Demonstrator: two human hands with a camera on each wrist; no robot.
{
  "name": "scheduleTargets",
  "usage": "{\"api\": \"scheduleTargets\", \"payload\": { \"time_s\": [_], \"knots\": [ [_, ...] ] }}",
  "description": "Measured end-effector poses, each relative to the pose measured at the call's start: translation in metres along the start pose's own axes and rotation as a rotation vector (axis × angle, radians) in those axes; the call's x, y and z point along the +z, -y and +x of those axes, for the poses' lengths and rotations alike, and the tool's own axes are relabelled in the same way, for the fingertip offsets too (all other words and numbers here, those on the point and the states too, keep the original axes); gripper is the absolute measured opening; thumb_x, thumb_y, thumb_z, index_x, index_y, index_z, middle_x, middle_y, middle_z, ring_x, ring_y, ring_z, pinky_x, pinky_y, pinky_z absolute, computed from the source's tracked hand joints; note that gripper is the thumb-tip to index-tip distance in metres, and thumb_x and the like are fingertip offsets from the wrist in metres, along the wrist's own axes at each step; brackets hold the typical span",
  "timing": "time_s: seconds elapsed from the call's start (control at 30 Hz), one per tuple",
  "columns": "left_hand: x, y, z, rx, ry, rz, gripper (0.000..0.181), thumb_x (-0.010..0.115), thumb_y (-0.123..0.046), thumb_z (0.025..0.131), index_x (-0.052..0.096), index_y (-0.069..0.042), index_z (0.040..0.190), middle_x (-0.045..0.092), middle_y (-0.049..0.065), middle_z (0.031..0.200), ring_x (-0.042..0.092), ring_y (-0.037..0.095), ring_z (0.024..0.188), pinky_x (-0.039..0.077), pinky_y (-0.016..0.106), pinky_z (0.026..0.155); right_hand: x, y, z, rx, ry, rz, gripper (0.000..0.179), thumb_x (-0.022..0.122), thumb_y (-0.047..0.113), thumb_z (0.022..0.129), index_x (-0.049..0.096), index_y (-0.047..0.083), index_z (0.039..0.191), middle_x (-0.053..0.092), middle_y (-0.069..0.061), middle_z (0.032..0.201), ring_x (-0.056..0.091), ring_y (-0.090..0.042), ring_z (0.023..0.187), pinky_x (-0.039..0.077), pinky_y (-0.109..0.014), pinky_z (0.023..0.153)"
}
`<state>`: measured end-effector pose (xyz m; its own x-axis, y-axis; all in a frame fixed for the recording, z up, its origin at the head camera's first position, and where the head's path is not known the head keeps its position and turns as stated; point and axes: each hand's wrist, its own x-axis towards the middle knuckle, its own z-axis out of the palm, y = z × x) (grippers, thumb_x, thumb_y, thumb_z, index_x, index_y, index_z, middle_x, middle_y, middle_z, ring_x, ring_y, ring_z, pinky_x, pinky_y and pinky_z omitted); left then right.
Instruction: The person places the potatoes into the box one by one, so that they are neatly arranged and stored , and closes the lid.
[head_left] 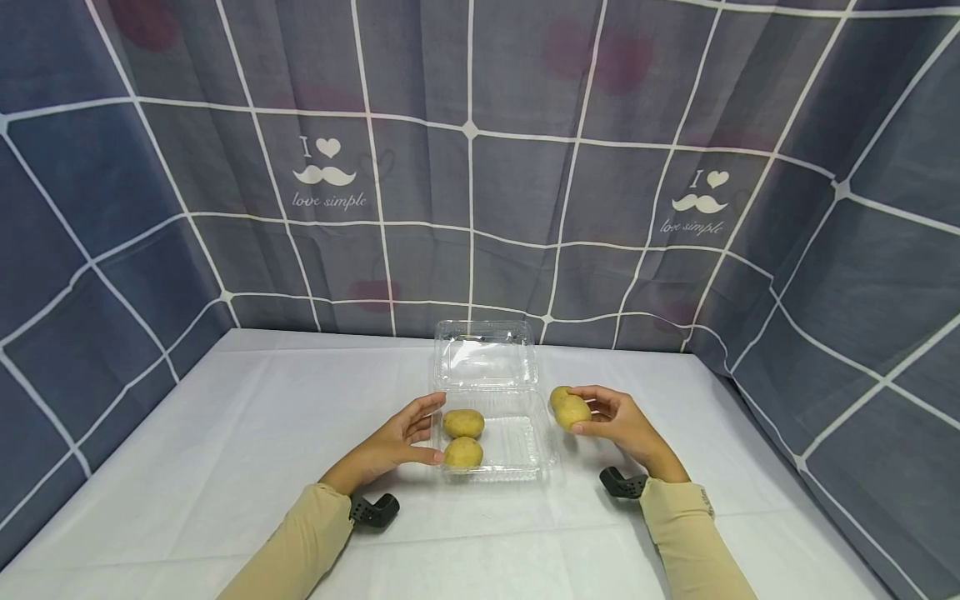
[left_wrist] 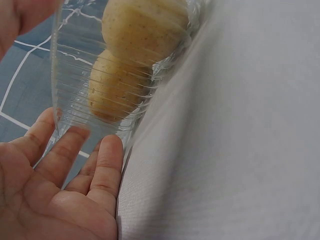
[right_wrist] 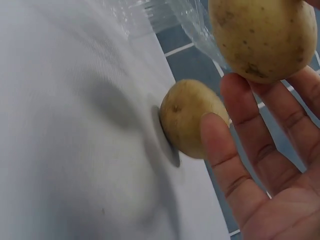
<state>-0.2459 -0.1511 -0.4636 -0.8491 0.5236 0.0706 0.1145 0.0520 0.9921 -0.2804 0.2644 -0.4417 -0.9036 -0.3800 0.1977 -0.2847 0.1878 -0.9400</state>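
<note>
A clear plastic clamshell box (head_left: pixel 525 433) stands with its lid (head_left: pixel 486 354) raised at the back. Two potatoes lie in its left half, a rear potato (head_left: pixel 463 422) and a front potato (head_left: pixel 462 452). My left hand (head_left: pixel 393 442) rests at the box's left side, fingers extended along the ribbed wall (left_wrist: pixel 75 100) and thumb by the front left corner. To the right of the box, my right hand (head_left: pixel 618 421) holds a potato (right_wrist: pixel 265 40) between thumb and fingers, raised over the cloth. Another potato (right_wrist: pixel 189 117) sits on the cloth just behind it.
A white cloth (head_left: pixel 225 467) covers the table. Dark grey curtains with white grid lines (head_left: pixel 420 183) hang behind and on both sides. Black wrist devices (head_left: pixel 375 511) are worn below both hands, over beige sleeves (head_left: pixel 300 542).
</note>
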Motion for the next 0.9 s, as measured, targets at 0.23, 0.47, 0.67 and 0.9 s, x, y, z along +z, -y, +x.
{"api": "scheduleTargets", "payload": {
  "time_s": [0.23, 0.47, 0.67, 0.9],
  "knots": [
    [0.000, 0.000, 0.000, 0.000, 0.000, 0.005, 0.103, 0.089, -0.007, 0.089, 0.023, 0.005, 0.168, 0.021, 0.031, 0.174, 0.025, 0.053, 0.157, 0.027, 0.062, 0.129, 0.007, 0.006, 0.004, -0.053, 0.034, 0.011, 0.057, 0.084, -0.006, 0.087, 0.061, -0.017, 0.138, 0.074, 0.006, 0.122, 0.069, -0.012, 0.101, 0.060, -0.021, 0.086],
    [0.000, 0.000, 0.000, 0.002, 0.000, 0.006, 0.103, 0.088, -0.006, 0.090, 0.022, 0.006, 0.168, 0.020, 0.031, 0.174, 0.025, 0.053, 0.157, 0.028, 0.062, 0.129, 0.016, 0.013, 0.007, -0.098, 0.068, 0.002, 0.058, 0.086, -0.006, 0.086, 0.062, -0.016, 0.137, 0.075, 0.007, 0.120, 0.069, -0.011, 0.102, 0.058, -0.021, 0.090],
    [0.000, 0.001, 0.000, 0.002, -0.001, 0.010, 0.103, 0.088, -0.007, 0.090, 0.023, 0.005, 0.168, 0.021, 0.030, 0.174, 0.026, 0.052, 0.157, 0.029, 0.061, 0.129, 0.024, 0.016, 0.009, -0.115, 0.101, 0.021, 0.059, 0.088, -0.004, 0.085, 0.063, -0.016, 0.136, 0.075, 0.002, 0.120, 0.070, -0.012, 0.103, 0.058, -0.022, 0.093],
    [-0.001, 0.002, 0.000, -0.002, -0.002, 0.010, 0.103, 0.089, -0.009, 0.090, 0.023, 0.004, 0.168, 0.021, 0.029, 0.175, 0.026, 0.052, 0.157, 0.028, 0.061, 0.129, 0.031, 0.019, 0.011, -0.136, 0.120, 0.005, 0.058, 0.088, -0.004, 0.085, 0.063, -0.016, 0.136, 0.074, -0.005, 0.124, 0.070, -0.012, 0.103, 0.059, -0.021, 0.094]
  ]
}}
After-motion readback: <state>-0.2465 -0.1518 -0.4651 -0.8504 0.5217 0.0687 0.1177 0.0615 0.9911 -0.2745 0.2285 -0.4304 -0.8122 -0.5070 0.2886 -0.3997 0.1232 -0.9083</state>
